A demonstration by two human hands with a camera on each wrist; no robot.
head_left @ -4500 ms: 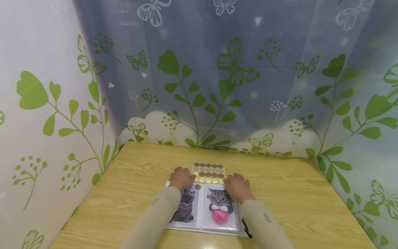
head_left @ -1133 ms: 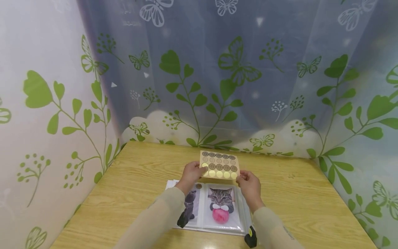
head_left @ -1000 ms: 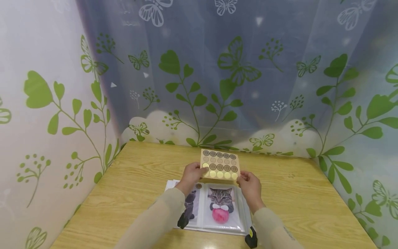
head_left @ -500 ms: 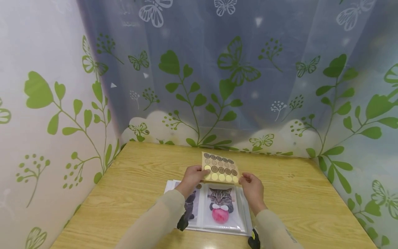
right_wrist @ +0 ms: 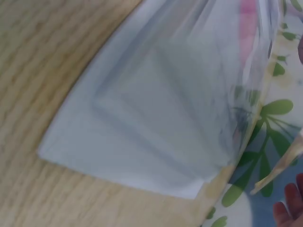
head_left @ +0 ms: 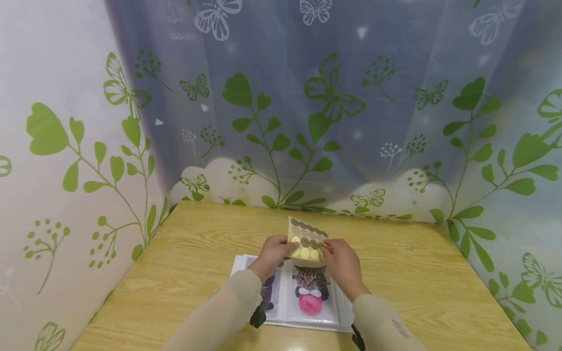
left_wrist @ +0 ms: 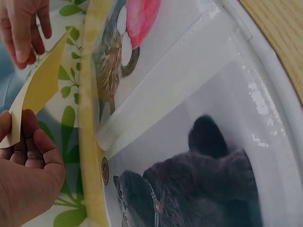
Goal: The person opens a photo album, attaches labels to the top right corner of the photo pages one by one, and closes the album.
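A tan sticker sheet with rows of round gold and dark stickers is held up, tilted and bent, above an open photo album. My left hand grips its left edge, thumb on the front. The right hand is at the sheet's lower right, its fingers over the stickered face and covering part of it. Seen in the left wrist view, the right fingers extend beside the sheet's face; contact is unclear. The album shows a grey cat photo and a tabby cat photo with a pink ball.
The album lies on a wooden table. Behind it hangs a curtain printed with leaves and butterflies, which continues along both sides. A round dark sticker sits at the corner of the grey cat's page.
Both hands lifted the sheet from the table behind the album. Since then my right hand has left its right corner and moved left over its face, and the sheet has tilted and bent more.
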